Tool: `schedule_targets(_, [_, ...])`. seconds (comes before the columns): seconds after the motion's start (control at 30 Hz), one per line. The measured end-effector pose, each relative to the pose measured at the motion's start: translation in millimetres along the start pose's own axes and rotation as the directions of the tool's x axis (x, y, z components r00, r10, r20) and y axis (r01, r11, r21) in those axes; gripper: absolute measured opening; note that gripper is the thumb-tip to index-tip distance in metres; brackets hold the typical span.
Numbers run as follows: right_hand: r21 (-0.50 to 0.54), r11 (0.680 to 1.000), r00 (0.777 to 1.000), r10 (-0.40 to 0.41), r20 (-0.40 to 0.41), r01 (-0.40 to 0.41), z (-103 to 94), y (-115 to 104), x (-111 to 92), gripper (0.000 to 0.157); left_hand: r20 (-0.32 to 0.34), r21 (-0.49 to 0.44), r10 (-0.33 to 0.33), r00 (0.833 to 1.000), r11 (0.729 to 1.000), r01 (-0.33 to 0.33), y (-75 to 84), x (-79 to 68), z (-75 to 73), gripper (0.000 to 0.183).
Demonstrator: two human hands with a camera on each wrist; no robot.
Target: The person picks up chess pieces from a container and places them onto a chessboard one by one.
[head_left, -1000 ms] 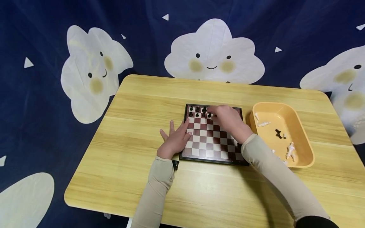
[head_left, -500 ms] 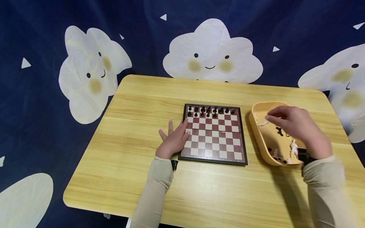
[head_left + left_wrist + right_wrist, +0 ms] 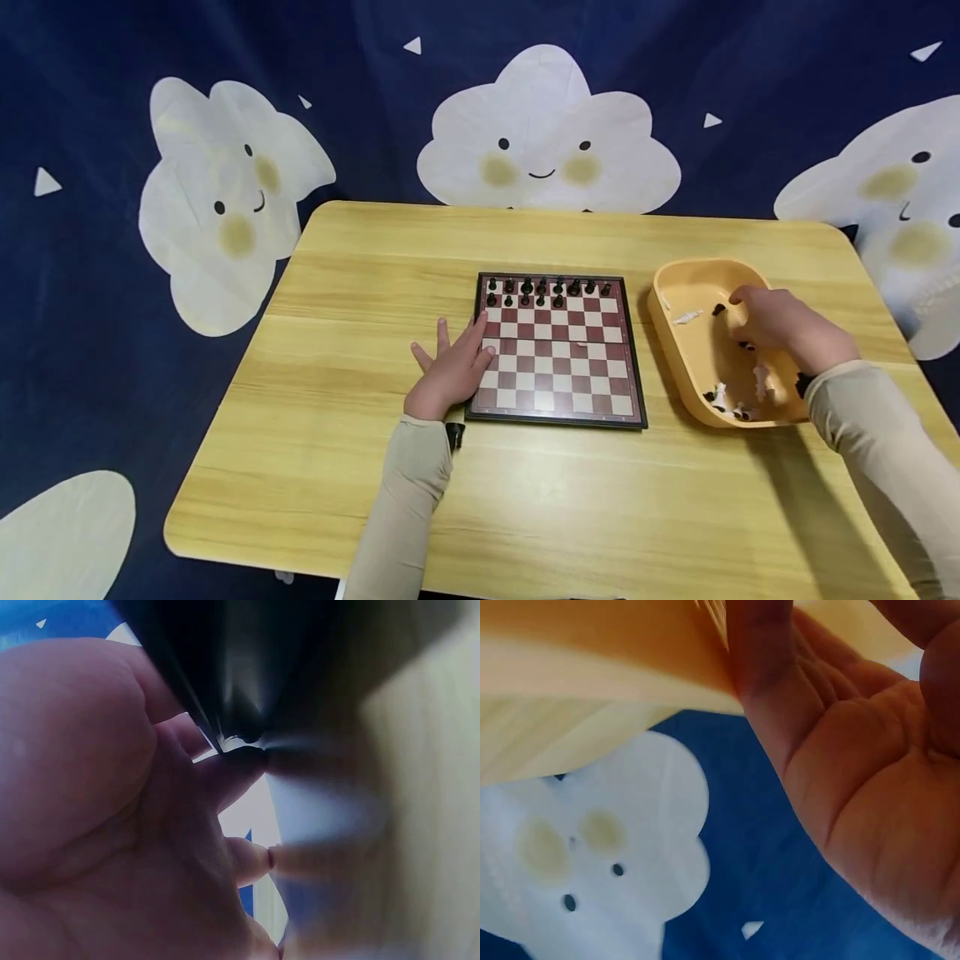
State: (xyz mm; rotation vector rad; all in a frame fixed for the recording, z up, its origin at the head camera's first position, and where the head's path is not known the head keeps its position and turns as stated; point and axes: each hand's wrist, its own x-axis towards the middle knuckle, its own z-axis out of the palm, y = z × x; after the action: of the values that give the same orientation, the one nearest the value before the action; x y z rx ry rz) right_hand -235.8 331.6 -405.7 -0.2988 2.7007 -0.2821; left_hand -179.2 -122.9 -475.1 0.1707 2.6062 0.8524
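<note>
My left hand [image 3: 448, 375] rests with spread, straight fingers on the left edge of the chessboard [image 3: 555, 362]. In the left wrist view its palm [image 3: 112, 847] is beside the dark board side. Black chess pieces [image 3: 527, 287] stand along the board's far end, a full back row and a partial second row. My right hand [image 3: 787, 325] is down inside the yellow bin [image 3: 671, 367], thumb and index apart. A black chess piece [image 3: 718, 309] lies just beyond its fingertips, another black piece [image 3: 746, 344] under the thumb. The right wrist view cuts off the fingertips of the hand [image 3: 870, 750].
White chess pieces [image 3: 687, 317] and further black and white pieces [image 3: 720, 398] lie loose in the bin. Everything stands on a wooden table [image 3: 337, 333]. Behind it hangs a dark blue curtain [image 3: 375, 100] with white clouds.
My right hand has left the board's far rows and gone right, down into the bin. More black pieces show in the second row now that it is uncovered. My left hand stays put.
</note>
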Motion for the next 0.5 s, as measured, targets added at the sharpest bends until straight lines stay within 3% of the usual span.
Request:
schedule_targets(0.1, [-0.024,1.0,1.0,-0.005,0.029,0.005,2.6,-2,12,0.06,-0.004,-0.004,0.0,1.0,1.0,0.0,-1.6,-1.0,0.5,0.062])
schedule_targets(0.2, [-0.067,0.995,0.998,-0.069,-0.001,0.069,6.2,-1,23,0.052,-0.005,-0.003,0.001,1.0,1.0,-0.001,-0.7,-0.7,0.3,0.062])
schedule_targets(0.37, [-0.169,0.953,0.953,-0.275,-0.126,0.253,13.4,-2,41,0.026,-0.004,-0.007,-0.001,1.0,1.0,0.001,-0.2,-0.7,0.1,0.062])
schedule_targets(0.43, [-0.196,0.939,0.938,-0.314,-0.148,0.283,15.3,-2,45,0.019,-0.003,-0.006,-0.002,1.0,1.0,0.002,-0.1,-1.0,0.0,0.062])
schedule_targets(0.5, [-0.192,0.945,0.945,-0.293,-0.143,0.264,15.1,-1,45,0.015,-0.001,-0.007,-0.002,1.0,1.0,0.002,-0.3,-1.1,0.3,0.062])
